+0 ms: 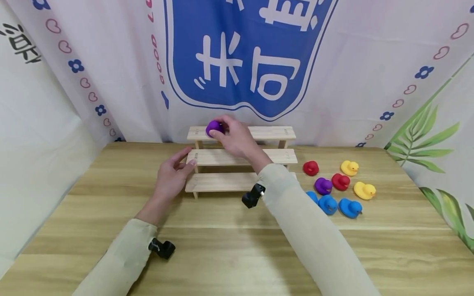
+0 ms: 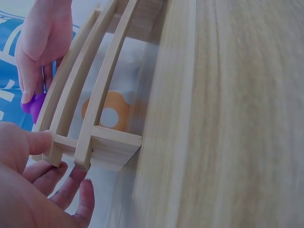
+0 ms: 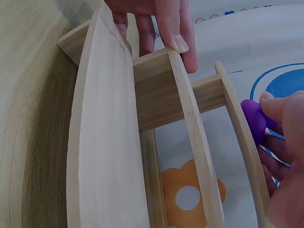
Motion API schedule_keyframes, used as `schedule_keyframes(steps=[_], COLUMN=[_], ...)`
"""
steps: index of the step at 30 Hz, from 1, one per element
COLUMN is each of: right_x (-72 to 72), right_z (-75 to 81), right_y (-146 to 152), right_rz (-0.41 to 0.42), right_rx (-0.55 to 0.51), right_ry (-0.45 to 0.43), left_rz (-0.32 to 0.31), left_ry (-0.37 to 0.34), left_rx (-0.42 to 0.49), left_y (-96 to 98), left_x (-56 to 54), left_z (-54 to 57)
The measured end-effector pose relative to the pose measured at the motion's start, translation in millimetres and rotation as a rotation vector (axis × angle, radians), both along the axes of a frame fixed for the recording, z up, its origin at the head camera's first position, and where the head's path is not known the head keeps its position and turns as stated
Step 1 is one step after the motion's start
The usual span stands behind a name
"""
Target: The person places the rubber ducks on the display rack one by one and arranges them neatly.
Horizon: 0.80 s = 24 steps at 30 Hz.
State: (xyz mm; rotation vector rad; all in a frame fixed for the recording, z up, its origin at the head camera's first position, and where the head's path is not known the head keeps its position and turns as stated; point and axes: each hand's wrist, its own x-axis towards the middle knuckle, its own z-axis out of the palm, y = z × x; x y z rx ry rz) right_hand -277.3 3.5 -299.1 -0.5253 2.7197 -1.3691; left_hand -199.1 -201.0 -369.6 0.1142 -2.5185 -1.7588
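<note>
A three-tier wooden display stand stands at the back of the table. On the left end of its top tier sits a purple rubber duck, pinched between the thumb and fingers of my right hand. My left hand grips the stand's left end, its thumb on the middle tier. From the left wrist view, the left fingers curl around the ends of the boards. The right wrist view shows the purple duck right at the top board's edge, partly covered by the right fingers.
Right of the stand lies a group of rubber ducks: red ones, yellow ones, blue ones and another purple one. My right sleeve overlaps a blue duck. A printed curtain hangs close behind the stand.
</note>
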Motion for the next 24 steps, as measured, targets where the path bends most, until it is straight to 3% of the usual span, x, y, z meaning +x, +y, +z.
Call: schedule_keyframes(steps=[24], right_x=[-0.6], right_z=[1.7], right_y=[9.2], right_rz=[-0.018], right_rx=[-0.055], right_ry=[-0.022], left_rz=[-0.016], left_ry=[-0.008], left_rx=[0.014], left_y=[1.8], left_x=[0.7], left_z=[3.2])
